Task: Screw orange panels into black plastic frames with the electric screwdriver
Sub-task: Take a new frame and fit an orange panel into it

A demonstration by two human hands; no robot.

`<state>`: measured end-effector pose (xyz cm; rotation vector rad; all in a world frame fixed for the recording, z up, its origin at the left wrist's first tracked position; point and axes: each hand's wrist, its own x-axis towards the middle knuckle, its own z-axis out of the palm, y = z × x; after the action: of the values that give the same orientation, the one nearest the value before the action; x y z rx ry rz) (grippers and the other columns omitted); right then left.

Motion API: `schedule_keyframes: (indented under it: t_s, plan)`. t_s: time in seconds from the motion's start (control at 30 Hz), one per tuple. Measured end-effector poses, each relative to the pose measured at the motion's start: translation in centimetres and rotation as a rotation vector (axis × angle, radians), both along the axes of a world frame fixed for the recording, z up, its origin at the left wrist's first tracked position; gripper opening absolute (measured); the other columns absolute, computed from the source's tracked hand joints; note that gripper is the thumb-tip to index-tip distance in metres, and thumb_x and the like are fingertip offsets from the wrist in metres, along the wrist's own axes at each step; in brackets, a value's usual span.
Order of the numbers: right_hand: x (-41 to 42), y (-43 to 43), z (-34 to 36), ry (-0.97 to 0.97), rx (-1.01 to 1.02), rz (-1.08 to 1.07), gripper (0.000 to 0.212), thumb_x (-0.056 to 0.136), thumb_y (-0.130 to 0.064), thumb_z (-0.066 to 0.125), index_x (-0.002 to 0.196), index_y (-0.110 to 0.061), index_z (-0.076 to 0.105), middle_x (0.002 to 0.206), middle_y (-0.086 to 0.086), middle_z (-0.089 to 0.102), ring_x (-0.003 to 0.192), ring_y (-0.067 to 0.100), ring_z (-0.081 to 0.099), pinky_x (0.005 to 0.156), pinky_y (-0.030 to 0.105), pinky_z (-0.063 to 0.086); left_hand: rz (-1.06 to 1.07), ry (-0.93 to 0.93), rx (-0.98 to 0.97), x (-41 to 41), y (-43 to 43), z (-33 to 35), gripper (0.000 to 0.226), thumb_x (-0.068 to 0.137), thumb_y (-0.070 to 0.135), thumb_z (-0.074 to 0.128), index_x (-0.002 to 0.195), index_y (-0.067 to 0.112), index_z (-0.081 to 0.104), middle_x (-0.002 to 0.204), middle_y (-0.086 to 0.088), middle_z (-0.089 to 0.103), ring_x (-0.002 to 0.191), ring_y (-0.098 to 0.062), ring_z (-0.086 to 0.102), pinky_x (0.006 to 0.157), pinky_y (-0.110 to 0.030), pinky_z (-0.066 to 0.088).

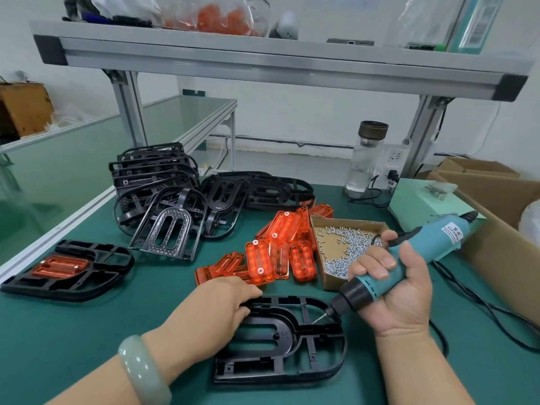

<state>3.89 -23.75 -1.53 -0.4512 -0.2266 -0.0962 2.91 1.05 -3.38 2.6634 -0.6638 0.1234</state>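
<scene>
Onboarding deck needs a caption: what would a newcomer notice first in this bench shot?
Bright orange panels piled mid-bench on the green mat, beside a cardboard box of screws. Next, the teal electric screwdriver gripped in the right hand, bit angled down at the near black frame, which the left hand holds by its rim. A stack of bare frames stands behind, left.

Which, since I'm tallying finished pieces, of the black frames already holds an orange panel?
The black frame lying alone at far left: an orange panel sits in it. The near frame and the piled frames show none.
</scene>
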Motion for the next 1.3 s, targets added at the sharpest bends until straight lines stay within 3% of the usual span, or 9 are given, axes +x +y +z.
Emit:
schedule_keyframes:
  t_s: [0.23,0.37,0.47,0.63,0.8,0.93,1.07,1.2,1.3]
  plan:
    - [0.0,0.1,0.0,0.004,0.008,-0.008,0.047,0.049,-0.028,0.092,0.085,-0.022,0.061,0.051,-0.010,0.044,0.041,0.003,0.044,0.049,0.020,0.046,0.045,-0.015,-0.074,-0.2,0.0,1.0,0.033,0.090,0.034,0.057,0.123,0.035,0.059,0.121,0.018,0.059,0.112,0.001,0.052,0.097,-0.011,0.034]
    - [0.0,0.0,0.0,0.022,-0.009,-0.029,0.031,0.059,-0.028,0.080,0.084,-0.022,0.062,0.051,-0.010,0.043,0.040,0.002,0.043,0.049,0.019,0.046,0.254,-0.157,-0.214,1.6,-0.6,2.5,0.020,0.087,0.031,0.059,0.105,0.031,0.069,0.101,0.009,0.067,0.098,-0.012,0.060,0.085,-0.022,0.041]
    - [0.1,0.1,0.0,0.023,-0.005,-0.026,0.047,0.049,-0.027,0.091,0.085,-0.022,0.061,0.052,-0.010,0.043,0.041,0.003,0.043,0.049,0.020,0.046,0.484,-0.130,-0.048,3.5,-1.7,2.4,0.044,0.083,0.055,0.056,0.117,0.028,0.063,0.120,0.004,0.055,0.118,-0.020,0.043,0.097,-0.032,0.033]
    - [0.2,0.1,-0.3,0.031,-0.034,-0.027,0.028,0.061,-0.028,0.080,0.083,-0.022,0.064,0.052,-0.011,0.043,0.041,0.003,0.043,0.050,0.019,0.046,0.606,-0.007,0.180,5.1,-4.3,1.4,0.079,0.061,0.086,0.043,0.109,0.025,0.062,0.121,0.000,0.048,0.118,-0.025,0.035,0.100,-0.037,0.029]
    - [0.2,0.2,-0.4,0.055,-0.054,-0.061,0.013,0.075,-0.029,0.059,0.086,-0.023,0.060,0.052,-0.011,0.042,0.041,0.002,0.043,0.049,0.020,0.046,0.593,-0.064,0.087,5.8,-4.4,1.1,0.046,0.076,0.055,0.058,0.113,0.029,0.058,0.110,-0.001,0.057,0.113,-0.026,0.041,0.095,-0.036,0.032]
    - [0.2,0.3,-0.4,0.087,-0.033,-0.069,0.015,0.085,-0.028,0.045,0.086,-0.022,0.059,0.051,-0.010,0.041,0.040,0.003,0.042,0.047,0.020,0.046,0.500,-0.058,-0.198,5.6,-3.9,1.6,0.052,0.078,0.026,0.068,0.127,0.027,0.051,0.110,-0.002,0.051,0.108,-0.023,0.045,0.094,-0.029,0.033]
    - [0.1,0.4,-0.3,0.090,-0.032,-0.074,0.014,0.085,-0.027,0.045,0.086,-0.021,0.058,0.051,-0.010,0.041,0.039,0.003,0.041,0.048,0.020,0.045,0.341,-0.072,-0.510,4.4,-3.5,2.6,0.052,0.078,0.002,0.065,0.120,0.031,0.056,0.108,0.006,0.051,0.090,-0.004,0.051,0.082,-0.012,0.032]
    - [0.1,0.5,-0.3,0.090,-0.032,-0.072,0.014,0.085,-0.027,0.045,0.086,-0.021,0.058,0.051,-0.010,0.041,0.039,0.003,0.041,0.047,0.020,0.045,0.279,0.040,-0.746,2.7,-3.8,3.7,0.056,0.077,-0.008,0.061,0.102,0.042,0.056,0.088,0.019,0.065,0.080,0.008,0.060,0.069,-0.001,0.040]
    - [0.2,0.6,-0.3,0.088,-0.029,-0.064,0.015,0.085,-0.027,0.045,0.085,-0.021,0.058,0.051,-0.010,0.041,0.039,0.003,0.041,0.048,0.019,0.045,0.238,0.180,-0.913,1.5,-3.9,4.0,0.050,0.076,-0.001,0.067,0.098,0.043,0.058,0.088,0.015,0.069,0.073,0.002,0.063,0.065,-0.009,0.048]
